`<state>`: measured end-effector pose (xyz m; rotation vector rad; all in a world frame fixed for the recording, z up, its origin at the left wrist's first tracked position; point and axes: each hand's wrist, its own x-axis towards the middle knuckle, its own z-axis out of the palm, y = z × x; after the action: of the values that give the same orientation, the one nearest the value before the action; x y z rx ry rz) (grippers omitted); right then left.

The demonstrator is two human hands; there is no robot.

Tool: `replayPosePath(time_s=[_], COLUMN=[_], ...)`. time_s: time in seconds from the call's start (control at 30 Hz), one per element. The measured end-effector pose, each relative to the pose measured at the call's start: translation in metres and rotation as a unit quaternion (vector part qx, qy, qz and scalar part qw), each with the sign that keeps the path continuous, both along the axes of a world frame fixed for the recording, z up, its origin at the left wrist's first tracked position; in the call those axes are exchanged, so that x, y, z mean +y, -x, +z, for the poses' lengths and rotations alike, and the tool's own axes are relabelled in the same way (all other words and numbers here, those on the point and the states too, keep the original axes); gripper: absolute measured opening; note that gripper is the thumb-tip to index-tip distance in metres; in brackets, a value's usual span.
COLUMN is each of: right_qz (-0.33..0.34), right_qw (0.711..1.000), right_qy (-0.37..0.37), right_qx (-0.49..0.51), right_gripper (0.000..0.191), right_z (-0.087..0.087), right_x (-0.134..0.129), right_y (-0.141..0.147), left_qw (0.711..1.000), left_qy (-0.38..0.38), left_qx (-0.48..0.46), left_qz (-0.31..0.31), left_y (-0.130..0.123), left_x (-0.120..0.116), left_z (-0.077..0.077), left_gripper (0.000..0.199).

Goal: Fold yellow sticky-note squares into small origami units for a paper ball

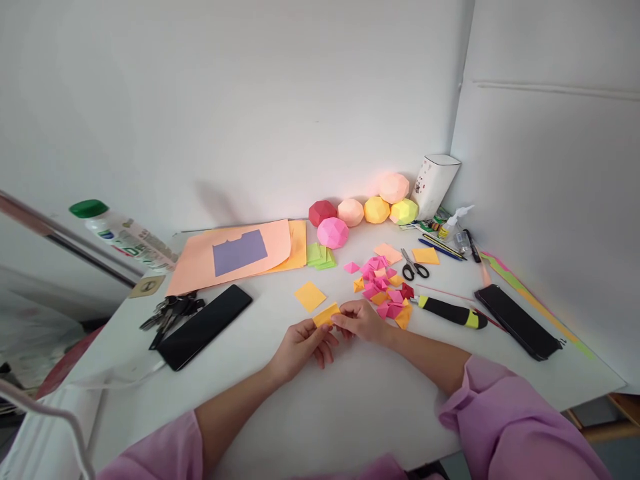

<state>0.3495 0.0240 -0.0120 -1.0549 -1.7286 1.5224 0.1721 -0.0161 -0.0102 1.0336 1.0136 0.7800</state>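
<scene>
Both of my hands meet over the front middle of the white table, pinching a small yellow-orange paper that looks folded. My left hand grips its left lower edge with the thumb on top. At its right edge, my right hand pinches with thumb and forefinger. Just beyond the hands lies a flat yellow-orange paper square. A pile of folded pink, orange and red paper pieces is to the right of it, close to my right hand. Some fingertips are hidden behind the paper.
Black scissors, a black-and-lime cutter and a black case lie on the right. Faceted paper balls line the wall. Keys, a phone, coloured sheets and a white bottle occupy the left.
</scene>
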Motion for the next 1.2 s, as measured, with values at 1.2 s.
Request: replayPosePath(time_s=[1.2], right_qz=[0.057], right_qw=[0.998], right_qy=[0.014], right_qx=[0.000], right_gripper=[0.009], right_z=[-0.0021], right_x=[0.0000], right_y=[-0.0004], left_qw=[1.000], left_qy=[-0.023], left_qx=[-0.015], left_qz=[-0.008], left_y=[0.0015], left_x=[-0.0018], left_z=[-0.0043], left_gripper=[0.033])
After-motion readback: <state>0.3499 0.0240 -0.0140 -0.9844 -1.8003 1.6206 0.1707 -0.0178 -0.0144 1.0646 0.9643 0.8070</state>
